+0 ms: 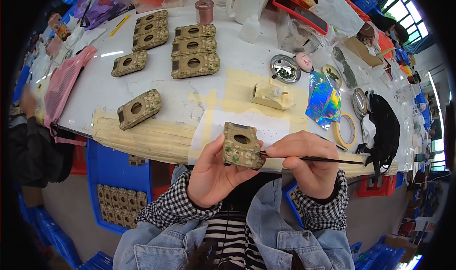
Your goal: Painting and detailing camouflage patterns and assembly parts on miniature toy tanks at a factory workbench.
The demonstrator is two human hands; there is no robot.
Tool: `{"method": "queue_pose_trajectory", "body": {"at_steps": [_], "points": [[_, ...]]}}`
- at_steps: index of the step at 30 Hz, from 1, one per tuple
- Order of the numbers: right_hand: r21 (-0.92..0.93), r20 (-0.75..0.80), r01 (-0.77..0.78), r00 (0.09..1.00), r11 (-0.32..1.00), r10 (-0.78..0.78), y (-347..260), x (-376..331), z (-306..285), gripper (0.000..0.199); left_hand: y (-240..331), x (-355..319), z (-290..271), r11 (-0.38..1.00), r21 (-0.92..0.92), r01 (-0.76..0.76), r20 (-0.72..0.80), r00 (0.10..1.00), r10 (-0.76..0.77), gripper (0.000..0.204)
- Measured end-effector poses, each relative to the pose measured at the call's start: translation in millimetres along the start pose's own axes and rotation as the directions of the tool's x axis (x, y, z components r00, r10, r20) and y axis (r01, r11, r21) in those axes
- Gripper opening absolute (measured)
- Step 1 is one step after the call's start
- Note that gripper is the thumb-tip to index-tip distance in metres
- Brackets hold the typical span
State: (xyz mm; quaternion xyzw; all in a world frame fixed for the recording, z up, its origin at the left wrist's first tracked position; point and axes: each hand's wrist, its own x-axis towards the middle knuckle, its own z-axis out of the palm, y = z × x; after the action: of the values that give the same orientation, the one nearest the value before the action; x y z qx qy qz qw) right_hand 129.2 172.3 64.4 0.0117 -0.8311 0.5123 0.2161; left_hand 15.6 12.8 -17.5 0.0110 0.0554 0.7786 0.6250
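Note:
My left hand [206, 181] is closed around a camouflage-painted model tank hull [236, 152], tilted up above the near table edge. A round hole shows in the hull's top. In my right hand [311, 162] is a pair of slim black tweezers [335, 160], their tip touching or very near the hull's right side. Whatever the tip may hold is too small to make out. Just beyond my hands lies a sheet of white paper [271, 126]. A round metal dish [274, 61] farther off contains small dark green pieces.
More hulls stand in rows [194, 67] at the far left, with one nearer [139, 109]. A taped block [271, 97], holographic sheet [324, 99] and tape roll [345, 130] lie ahead and right. Below left, a blue bin [96, 162] holds several hulls. A person's dark sleeve [35, 146] shows at left.

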Motion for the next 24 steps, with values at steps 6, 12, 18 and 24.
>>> {"method": "queue_pose_trajectory", "body": {"at_steps": [6, 12, 18, 24], "points": [[-0.009, 0.009, 0.0, 1.0, 1.0, 0.0, -0.6, 0.2, -0.4, 0.017, 0.0, -0.1, -0.5, 1.0, 0.008, 0.003, -0.004, 1.0, -0.003, 0.063], [-0.02, 0.01, 0.002, 1.0, 1.0, -0.001, -0.7, 1.3, -0.6, 0.017, 0.5, 0.5, -0.9, 1.0, 0.003, 0.009, -0.004, 1.0, -0.009, 0.063], [-0.028, 0.011, 0.008, 1.0, 1.0, -0.007, 0.5, 1.2, -0.6, 0.017, -0.7, 0.5, -1.7, 1.0, -0.013, 0.0, -0.01, 1.0, 0.0, 0.063], [-0.023, 0.007, 0.003, 1.0, 1.0, -0.003, 0.7, 1.1, -0.3, 0.017, 0.1, 0.6, -2.6, 1.0, -0.027, 0.008, 0.01, 1.0, -0.008, 0.062]]}}
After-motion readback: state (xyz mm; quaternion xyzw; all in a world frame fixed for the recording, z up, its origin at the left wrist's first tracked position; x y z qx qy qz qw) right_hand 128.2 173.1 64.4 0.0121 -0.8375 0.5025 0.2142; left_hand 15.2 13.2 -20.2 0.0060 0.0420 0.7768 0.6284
